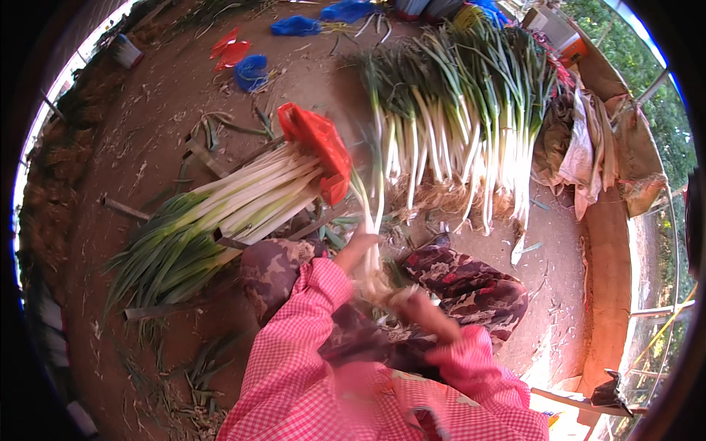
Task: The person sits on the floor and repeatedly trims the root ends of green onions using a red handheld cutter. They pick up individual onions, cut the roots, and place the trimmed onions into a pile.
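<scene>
My left hand (359, 249) is closed around the white stalks of a few long green onions (373, 220), whose leaves point away from me. My right hand (427, 314), blurred, is at their root ends, with its fingers on or close to the roots; the exact contact is unclear. To the left, a thick bundle of green onions (248, 198) lies across a metal frame (207, 157), a red plastic sheet (322, 146) around its root end. Ahead and to the right, a large row of loose green onions (463, 127) lies on the ground, roots towards me.
Blue plastic pieces (251, 73) and red plastic scraps (229, 49) lie on the dirt floor beyond the bundle. Sacks and cloths (579, 143) are piled at the right, beside a low brown edge (606, 286). Trimmed leaves (207, 369) litter the lower left. My knees flank the held stalks.
</scene>
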The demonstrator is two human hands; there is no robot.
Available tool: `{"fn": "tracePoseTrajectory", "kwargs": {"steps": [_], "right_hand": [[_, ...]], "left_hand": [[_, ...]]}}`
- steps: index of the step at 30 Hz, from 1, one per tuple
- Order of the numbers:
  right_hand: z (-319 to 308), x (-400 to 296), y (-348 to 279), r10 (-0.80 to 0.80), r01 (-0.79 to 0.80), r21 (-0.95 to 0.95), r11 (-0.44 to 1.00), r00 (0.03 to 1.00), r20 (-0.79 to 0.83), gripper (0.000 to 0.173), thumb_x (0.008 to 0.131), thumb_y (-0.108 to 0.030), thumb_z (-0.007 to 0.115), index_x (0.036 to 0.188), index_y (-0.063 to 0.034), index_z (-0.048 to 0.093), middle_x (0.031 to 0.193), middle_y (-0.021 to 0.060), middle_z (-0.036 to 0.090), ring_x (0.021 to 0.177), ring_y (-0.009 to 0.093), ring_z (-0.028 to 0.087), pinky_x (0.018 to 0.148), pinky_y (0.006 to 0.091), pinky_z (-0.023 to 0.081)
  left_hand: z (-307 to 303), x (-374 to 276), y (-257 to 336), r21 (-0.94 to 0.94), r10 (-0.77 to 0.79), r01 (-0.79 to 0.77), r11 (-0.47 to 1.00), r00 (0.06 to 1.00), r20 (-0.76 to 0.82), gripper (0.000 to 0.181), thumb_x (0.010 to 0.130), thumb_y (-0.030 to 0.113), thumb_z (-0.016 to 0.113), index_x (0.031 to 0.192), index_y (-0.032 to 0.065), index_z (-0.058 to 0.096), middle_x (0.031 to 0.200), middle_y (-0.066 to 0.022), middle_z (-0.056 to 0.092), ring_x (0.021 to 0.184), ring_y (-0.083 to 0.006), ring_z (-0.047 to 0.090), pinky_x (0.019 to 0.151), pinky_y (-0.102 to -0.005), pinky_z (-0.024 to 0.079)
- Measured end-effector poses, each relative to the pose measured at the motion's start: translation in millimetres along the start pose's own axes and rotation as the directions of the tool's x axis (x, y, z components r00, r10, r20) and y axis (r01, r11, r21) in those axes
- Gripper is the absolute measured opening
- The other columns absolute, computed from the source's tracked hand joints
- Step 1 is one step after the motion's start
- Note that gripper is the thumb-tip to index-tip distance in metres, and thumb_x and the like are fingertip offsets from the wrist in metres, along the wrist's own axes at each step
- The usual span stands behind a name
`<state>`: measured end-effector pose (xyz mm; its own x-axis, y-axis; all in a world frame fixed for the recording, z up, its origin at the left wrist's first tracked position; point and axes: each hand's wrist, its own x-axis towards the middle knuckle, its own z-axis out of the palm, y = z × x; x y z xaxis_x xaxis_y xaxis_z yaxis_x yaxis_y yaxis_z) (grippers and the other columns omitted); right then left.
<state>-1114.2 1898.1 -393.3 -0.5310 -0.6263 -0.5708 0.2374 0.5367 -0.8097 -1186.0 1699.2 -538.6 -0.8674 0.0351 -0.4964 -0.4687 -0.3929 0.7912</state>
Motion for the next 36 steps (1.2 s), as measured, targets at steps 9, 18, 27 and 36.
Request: {"fn": "tracePoseTrajectory", "kwargs": {"steps": [9,18,27,36], "right_hand": [[-15,125,102,0.057,-0.132,0.846,0.517,0.991,0.120,0.056,0.091,-0.051,0.046,0.116,-0.0016,0.052,0.102,0.0071,0.064,0.090,0.020,0.060,0.080,0.0386,0.048],[26,17,-17,0.217,-0.177,0.867,0.467,0.973,0.082,0.020,0.090,-0.026,0.054,0.089,-0.0065,0.048,0.058,-0.0008,0.043,0.046,0.010,0.040,0.040,0.0220,0.034],[43,-35,-98,-0.105,0.149,0.269,0.952,0.980,-0.171,0.056,0.081,-0.022,0.067,0.123,-0.0015,0.036,0.077,0.0043,0.052,0.061,0.011,0.053,0.044,0.0246,0.044],[-6,163,-241,-0.712,0.666,-0.648,0.370,0.651,0.263,0.074,0.079,-0.012,0.066,0.139,-0.0124,0.024,0.115,0.0225,0.057,0.095,0.040,0.060,0.078,0.0459,0.049]], "left_hand": [[29,-13,-37,0.823,0.018,-0.176,0.540,0.980,0.197,0.039,0.082,0.030,0.058,0.106,0.0001,0.059,0.094,-0.0220,0.062,0.089,-0.0292,0.063,0.075,-0.0374,0.049],[18,-20,-22,-0.310,0.069,-0.007,0.951,0.979,0.190,0.076,0.075,0.058,0.065,0.114,-0.0042,0.046,0.101,-0.0184,0.058,0.089,-0.0238,0.061,0.067,-0.0397,0.053],[6,11,201,-0.624,0.553,-0.449,0.639,0.832,-0.033,0.018,0.086,0.025,0.053,0.079,0.0083,0.052,0.063,-0.0029,0.052,0.051,-0.0138,0.049,0.047,-0.0275,0.041],[-255,-230,378,-0.336,0.981,-0.930,0.149,0.181,-0.064,0.032,0.089,0.024,0.051,0.110,-0.0006,0.055,0.107,-0.0135,0.061,0.100,-0.0254,0.059,0.089,-0.0415,0.047]]}}
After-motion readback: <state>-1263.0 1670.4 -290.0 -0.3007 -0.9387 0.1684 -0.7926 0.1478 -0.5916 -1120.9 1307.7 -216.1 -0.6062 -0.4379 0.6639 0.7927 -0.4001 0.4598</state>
